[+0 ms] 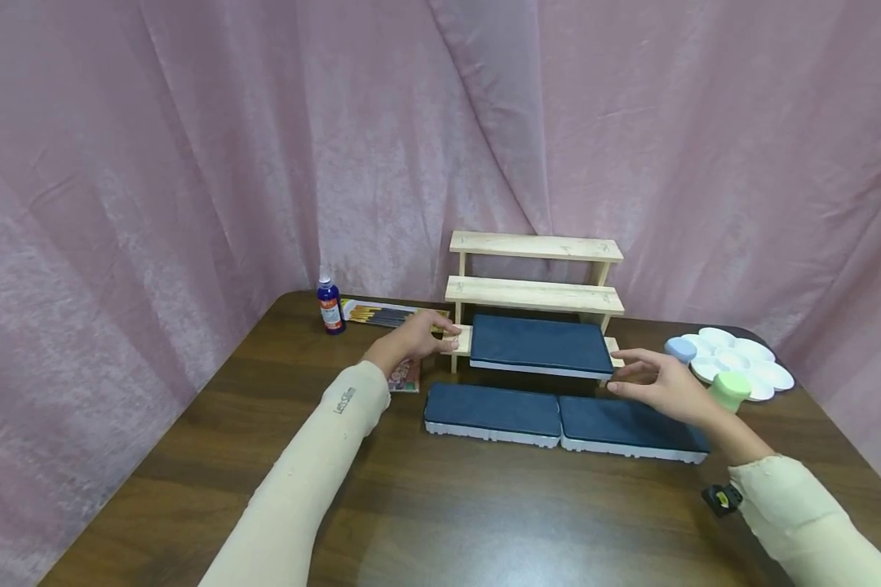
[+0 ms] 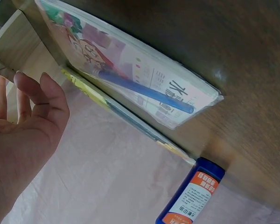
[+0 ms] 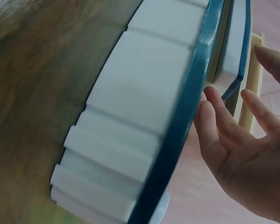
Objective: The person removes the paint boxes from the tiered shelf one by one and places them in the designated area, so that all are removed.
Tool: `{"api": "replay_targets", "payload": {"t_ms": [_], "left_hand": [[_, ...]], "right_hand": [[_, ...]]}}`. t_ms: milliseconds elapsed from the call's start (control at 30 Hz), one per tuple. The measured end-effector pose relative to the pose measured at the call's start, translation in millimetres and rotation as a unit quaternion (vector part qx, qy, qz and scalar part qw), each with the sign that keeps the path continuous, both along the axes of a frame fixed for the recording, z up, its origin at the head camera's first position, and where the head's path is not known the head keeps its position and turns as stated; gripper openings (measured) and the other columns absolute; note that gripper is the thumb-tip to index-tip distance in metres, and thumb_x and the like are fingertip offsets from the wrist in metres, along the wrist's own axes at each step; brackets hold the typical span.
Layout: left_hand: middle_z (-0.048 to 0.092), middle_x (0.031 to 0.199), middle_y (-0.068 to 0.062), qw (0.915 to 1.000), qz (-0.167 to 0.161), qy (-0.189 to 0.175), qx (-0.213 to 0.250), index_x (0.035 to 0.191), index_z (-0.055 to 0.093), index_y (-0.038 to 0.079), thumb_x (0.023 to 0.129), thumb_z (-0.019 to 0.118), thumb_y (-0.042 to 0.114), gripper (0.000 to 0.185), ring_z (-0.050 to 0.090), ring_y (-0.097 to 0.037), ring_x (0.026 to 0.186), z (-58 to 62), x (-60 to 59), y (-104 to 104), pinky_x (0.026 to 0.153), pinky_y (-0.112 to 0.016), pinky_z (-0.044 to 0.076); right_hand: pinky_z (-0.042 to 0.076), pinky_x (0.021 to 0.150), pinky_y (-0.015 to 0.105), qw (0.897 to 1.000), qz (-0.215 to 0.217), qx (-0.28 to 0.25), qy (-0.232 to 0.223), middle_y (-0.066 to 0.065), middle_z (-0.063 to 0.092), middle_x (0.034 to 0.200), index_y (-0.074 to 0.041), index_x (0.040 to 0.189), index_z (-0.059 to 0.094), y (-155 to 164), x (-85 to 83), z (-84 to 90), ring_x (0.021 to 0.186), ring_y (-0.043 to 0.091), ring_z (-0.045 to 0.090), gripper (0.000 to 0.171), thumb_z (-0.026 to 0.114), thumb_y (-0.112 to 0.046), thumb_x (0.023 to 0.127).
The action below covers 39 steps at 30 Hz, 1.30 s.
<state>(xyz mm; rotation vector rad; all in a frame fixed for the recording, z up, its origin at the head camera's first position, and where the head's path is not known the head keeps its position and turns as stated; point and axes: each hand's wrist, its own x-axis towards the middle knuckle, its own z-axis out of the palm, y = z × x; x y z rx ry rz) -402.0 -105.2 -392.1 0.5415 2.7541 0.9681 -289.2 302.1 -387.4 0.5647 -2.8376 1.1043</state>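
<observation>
- The left hand (image 1: 411, 341) is reaching toward the left end of the wooden stepped shelf (image 1: 534, 281), its fingertips lying at the lowest step's left post; the fingers are lying straight and relaxed, gripping nothing.
- In the left wrist view the left hand (image 2: 23, 135) is showing an open palm with the fingers spread loosely, just beside the pale wood of the shelf.
- The right hand (image 1: 657, 385) is hovering by the right end of a dark blue pad (image 1: 539, 345), fingers apart and extended, holding nothing; I cannot tell whether the fingertips are touching the pad's edge.
- That dark blue pad is lying flat on the lowest step of the shelf, spanning most of its width.
- Two more blue pads (image 1: 565, 416) with white undersides are lying end to end on the desk (image 1: 264, 456), just in front of the shelf; the right hand is hanging over the right one.
- In the right wrist view a pad's white ribbed underside and blue edge (image 3: 177, 135) are filling the frame beside the open right hand (image 3: 245, 158).
- A booklet with a blue pen (image 2: 144, 91) is lying under the left hand's wrist on the desk.
- A blue bottle (image 1: 329, 306) is standing at the desk's far left, next to a flat pack of pencils (image 1: 382, 313).
- A white paint palette (image 1: 741, 363) is sitting at the far right, with a green pot (image 1: 729, 390) and a pale blue pot (image 1: 679, 350) touching its edge.
</observation>
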Motion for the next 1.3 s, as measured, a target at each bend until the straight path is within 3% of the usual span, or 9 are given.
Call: {"api": "replay_targets", "payload": {"t_ms": [100, 300, 467, 700, 833, 933, 1067, 1167, 1300], "left_hand": [[0.057, 0.139, -0.009, 1.0, 0.001, 0.001, 0.002, 0.122, 0.072, 0.016, 0.09, 0.075, 0.025, 0.034, 0.044, -0.029, 0.137, 0.2, -0.7, 0, 0.112, -0.042, 0.038], [0.056, 0.14, -0.01, 1.0, 0.0, 0.005, 0.005, 0.122, 0.072, 0.016, 0.09, 0.075, 0.025, 0.034, 0.043, -0.029, 0.137, 0.8, 0.5, -1, 0.113, -0.042, 0.036], [0.056, 0.14, -0.01, 0.9999, 0.003, 0.002, 0.012, 0.122, 0.072, 0.016, 0.09, 0.075, 0.025, 0.034, 0.044, -0.029, 0.137, -0.3, -1.2, -1, 0.113, -0.041, 0.037], [0.058, 0.139, -0.01, 0.9998, -0.008, 0.011, 0.012, 0.122, 0.072, 0.014, 0.09, 0.075, 0.024, 0.034, 0.045, -0.029, 0.136, -3.0, -2.4, -2, 0.113, -0.041, 0.037], [0.057, 0.139, -0.011, 0.9998, -0.011, 0.012, 0.013, 0.123, 0.072, 0.014, 0.09, 0.075, 0.025, 0.034, 0.044, -0.029, 0.136, -4.5, -2.8, -3, 0.113, -0.041, 0.037], [0.057, 0.139, -0.011, 0.9998, -0.008, 0.008, 0.015, 0.123, 0.072, 0.015, 0.09, 0.075, 0.025, 0.034, 0.044, -0.029, 0.137, -4.4, -2.9, -3, 0.113, -0.042, 0.037], [0.056, 0.14, -0.01, 0.9999, -0.004, 0.005, 0.015, 0.123, 0.072, 0.015, 0.09, 0.075, 0.025, 0.034, 0.043, -0.029, 0.137, -5.5, -2.6, -4, 0.113, -0.042, 0.037], [0.056, 0.14, -0.01, 0.9999, -0.006, 0.007, 0.014, 0.123, 0.072, 0.016, 0.09, 0.075, 0.026, 0.034, 0.044, -0.029, 0.136, -6.6, -2.4, -4, 0.113, -0.041, 0.037], [0.056, 0.14, -0.011, 0.9997, -0.007, 0.015, 0.018, 0.122, 0.072, 0.015, 0.09, 0.075, 0.024, 0.034, 0.045, -0.029, 0.136, -5.2, -2.1, -2, 0.113, -0.041, 0.038]], "right_hand": [[0.058, 0.077, 0.049, 1.0, 0.013, -0.009, -0.017, 0.026, 0.067, 0.116, 0.0, 0.14, 0.051, -3, -3.1, 1.1, 0.105, 0.041, 0.065, 0.059, 0.074, -0.025, 0.091], [0.059, 0.066, 0.035, 0.996, 0.03, -0.037, -0.072, 0.03, 0.062, 0.122, -0.003, 0.149, 0.041, -8, -9.0, 0.7, 0.102, 0.035, 0.064, 0.068, 0.073, -0.023, 0.092], [0.06, 0.069, 0.038, 0.993, 0.038, -0.045, -0.103, 0.034, 0.058, 0.124, -0.005, 0.15, 0.039, -11, -15.5, -0.1, 0.099, 0.032, 0.065, 0.07, 0.074, -0.024, 0.091], [0.06, 0.076, 0.044, 0.986, 0.043, -0.062, -0.149, 0.044, 0.042, 0.137, -0.005, 0.151, 0.038, -13, -22.5, -0.6, 0.105, 0.035, 0.067, 0.071, 0.072, -0.026, 0.093], [0.06, 0.078, 0.045, 0.984, 0.038, -0.071, -0.16, 0.044, 0.042, 0.137, -0.004, 0.151, 0.038, -15, -22.5, -1.2, 0.103, 0.034, 0.068, 0.071, 0.072, -0.025, 0.093], [0.06, 0.078, 0.045, 0.984, 0.036, -0.071, -0.158, 0.039, 0.052, 0.131, -0.004, 0.151, 0.037, -18, -21.3, -0.4, 0.101, 0.033, 0.069, 0.071, 0.073, -0.025, 0.092], [0.061, 0.076, 0.043, 0.986, 0.036, -0.077, -0.147, 0.025, 0.066, 0.108, -0.002, 0.15, 0.038, -22, -18.9, 0.5, 0.097, 0.034, 0.07, 0.071, 0.073, -0.024, 0.092], [0.061, 0.075, 0.041, 0.986, 0.031, -0.086, -0.139, 0.018, 0.068, 0.095, -0.001, 0.149, 0.04, -23, -16.2, 0.2, 0.093, 0.033, 0.07, 0.069, 0.073, -0.023, 0.092], [0.061, 0.073, 0.038, 0.986, 0.024, -0.103, -0.13, 0.019, 0.068, 0.093, 0.0, 0.147, 0.043, -22, -13.1, -1.7, 0.092, 0.03, 0.07, 0.067, 0.073, -0.02, 0.092]]}}
